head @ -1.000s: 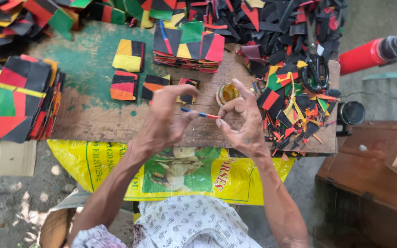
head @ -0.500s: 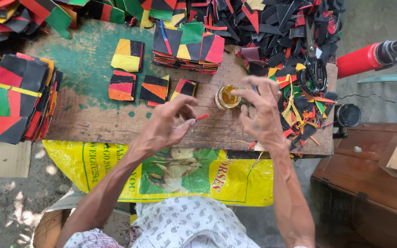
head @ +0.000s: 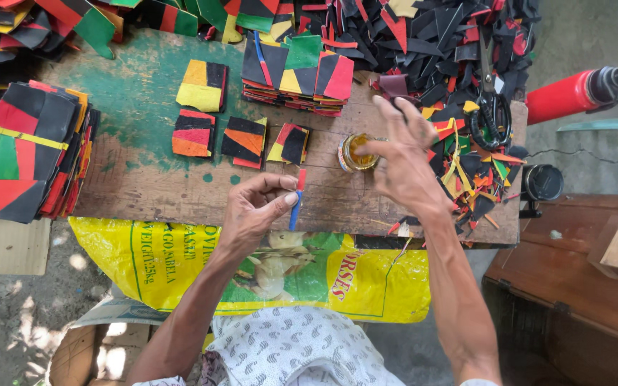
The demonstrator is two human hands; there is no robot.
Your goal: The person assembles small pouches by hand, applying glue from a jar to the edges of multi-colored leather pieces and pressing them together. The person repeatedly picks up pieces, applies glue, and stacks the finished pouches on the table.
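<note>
The left hand point(head: 255, 211) has its grip closed on a thin red-and-blue strip point(head: 297, 194), pinched between thumb and forefinger so the strip stands nearly upright just right of the fingertips, above the near edge of the wooden counter point(head: 144, 193). Right of that grip, the right hand point(head: 405, 161) hovers with fingers loosely spread and nothing in them, its forefinger touching the rim of a small round glue pot point(head: 355, 151). Beyond the strip lie small red, black and orange patches point(head: 244, 141), close together. Bare wood stretches left of the grip along the near edge. Past the right hand, black scraps point(head: 459, 43) and scissors point(head: 491, 114) crowd the counter's right edge. A yellow sack point(head: 144, 250) hangs below.
</note>
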